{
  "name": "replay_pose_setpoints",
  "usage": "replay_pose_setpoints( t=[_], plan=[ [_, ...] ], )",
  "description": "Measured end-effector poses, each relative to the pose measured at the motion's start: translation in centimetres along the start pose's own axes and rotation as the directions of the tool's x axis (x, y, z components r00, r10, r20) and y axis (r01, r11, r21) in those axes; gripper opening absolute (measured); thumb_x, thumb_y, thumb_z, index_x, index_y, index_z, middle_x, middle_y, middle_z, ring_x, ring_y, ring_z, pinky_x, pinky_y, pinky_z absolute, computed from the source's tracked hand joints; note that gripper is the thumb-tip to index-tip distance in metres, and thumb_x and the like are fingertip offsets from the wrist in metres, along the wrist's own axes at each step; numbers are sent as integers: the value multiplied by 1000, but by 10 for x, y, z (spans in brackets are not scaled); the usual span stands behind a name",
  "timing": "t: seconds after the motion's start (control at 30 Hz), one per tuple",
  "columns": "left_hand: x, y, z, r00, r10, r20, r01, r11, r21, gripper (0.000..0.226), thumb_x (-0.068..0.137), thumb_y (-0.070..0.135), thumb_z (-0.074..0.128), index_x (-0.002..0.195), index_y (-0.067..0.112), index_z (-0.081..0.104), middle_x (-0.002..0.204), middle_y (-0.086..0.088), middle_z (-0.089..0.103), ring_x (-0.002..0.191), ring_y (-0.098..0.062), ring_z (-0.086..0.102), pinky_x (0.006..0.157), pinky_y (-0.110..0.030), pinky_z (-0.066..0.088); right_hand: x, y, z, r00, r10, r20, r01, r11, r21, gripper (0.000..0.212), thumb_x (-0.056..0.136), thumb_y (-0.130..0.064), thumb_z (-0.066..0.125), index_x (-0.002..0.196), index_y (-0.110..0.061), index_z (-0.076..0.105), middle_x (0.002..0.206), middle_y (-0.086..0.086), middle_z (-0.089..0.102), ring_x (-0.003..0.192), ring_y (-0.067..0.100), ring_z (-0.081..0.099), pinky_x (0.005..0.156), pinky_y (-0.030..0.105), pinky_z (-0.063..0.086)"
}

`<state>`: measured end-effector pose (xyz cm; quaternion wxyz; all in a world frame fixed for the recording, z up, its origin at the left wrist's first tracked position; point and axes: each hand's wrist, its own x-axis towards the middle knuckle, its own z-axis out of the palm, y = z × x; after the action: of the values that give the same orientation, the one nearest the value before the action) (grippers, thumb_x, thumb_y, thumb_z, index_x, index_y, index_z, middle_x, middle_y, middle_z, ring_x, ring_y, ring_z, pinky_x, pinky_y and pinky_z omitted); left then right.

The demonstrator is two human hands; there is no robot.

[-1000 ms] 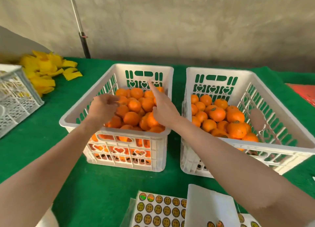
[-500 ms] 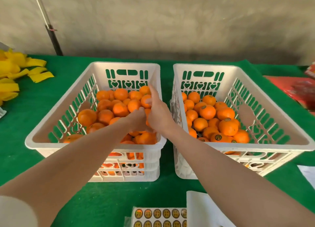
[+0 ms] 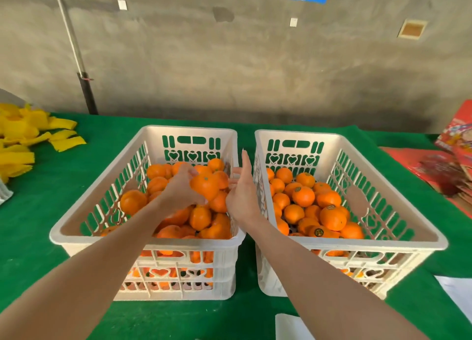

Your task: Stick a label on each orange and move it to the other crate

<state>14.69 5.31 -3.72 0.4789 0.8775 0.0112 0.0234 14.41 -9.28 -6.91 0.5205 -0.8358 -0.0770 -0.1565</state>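
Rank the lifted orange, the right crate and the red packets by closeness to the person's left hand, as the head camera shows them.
1. The orange: gripped in the left hand, above the left crate.
2. The right crate: to the right, beyond the right hand.
3. The red packets: at the table's far right edge.

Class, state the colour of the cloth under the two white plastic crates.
The cloth is green; head view.

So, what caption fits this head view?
Left hand holds an orange above the left crate; right hand open beside it.
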Motion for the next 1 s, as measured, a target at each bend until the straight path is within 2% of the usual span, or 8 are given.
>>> replay_pose_setpoints(
  t=[0.1,0.23,0.37,0.47,0.6,0.7,0.77,1.0],
  plan=[
    [-13,-8,-11,999,36,-33,-41,986,-159,68,67,0,81,117,26,42,112,7,47,112,-24,50,77,-30,51,-10,-6,-7,1000,-6,-12,7,1000,26,81,91,-5,55,149,-33,6,133,-2,49,119,16,52,98,35,49],
    [-48,6,-21,993,117,-9,-110,912,-396,66,63,6,85,105,37,44,117,9,50,106,-25,57,80,-39,56,-35,-28,-36,987,-75,140,40,969,244,83,88,-10,64,136,-49,10,125,-7,50,111,6,54,89,27,52],
    [-90,35,-14,957,175,230,48,689,-723,63,67,13,81,121,24,50,126,-10,56,102,-27,67,75,-34,58,-65,-55,-77,964,-166,207,82,928,364,82,84,-8,69,138,-44,18,129,1,51,114,10,55,89,33,53],
    [-114,50,5,920,156,360,236,513,-825,60,68,18,70,126,20,54,126,-13,58,103,-33,66,74,-40,58,-89,-61,-107,993,-100,68,58,890,453,51,82,-11,71,122,-33,47,118,1,61,107,11,60,87,31,52],
    [-135,60,38,881,101,462,406,339,-848,63,64,10,70,125,14,54,126,-17,58,107,-39,63,84,-47,56,-113,-53,-135,988,143,56,-150,818,555,16,81,-22,67,96,-16,69,107,-6,70,105,12,63,99,43,47],
    [-146,65,59,856,76,511,459,340,-821,53,70,6,66,122,11,55,109,-14,68,93,-30,69,77,-41,58,-132,-54,-144,984,133,115,-173,853,493,5,81,-20,68,79,-19,72,109,-9,68,106,6,61,91,28,48],
    [-152,66,70,845,65,530,485,322,-813,52,72,12,59,123,9,53,106,-15,69,92,-29,69,81,-41,56,-140,-52,-148,989,95,110,-131,914,384,20,86,-16,65,68,-22,69,111,-11,65,106,-1,57,84,14,43],
    [-167,80,91,843,-33,537,530,228,-817,57,85,20,56,138,8,41,135,-22,50,120,-38,54,99,-51,44,-152,-39,-151,998,63,10,-64,961,268,12,88,-17,63,76,-15,65,107,-17,60,101,-12,52,77,5,41]
  ],
)
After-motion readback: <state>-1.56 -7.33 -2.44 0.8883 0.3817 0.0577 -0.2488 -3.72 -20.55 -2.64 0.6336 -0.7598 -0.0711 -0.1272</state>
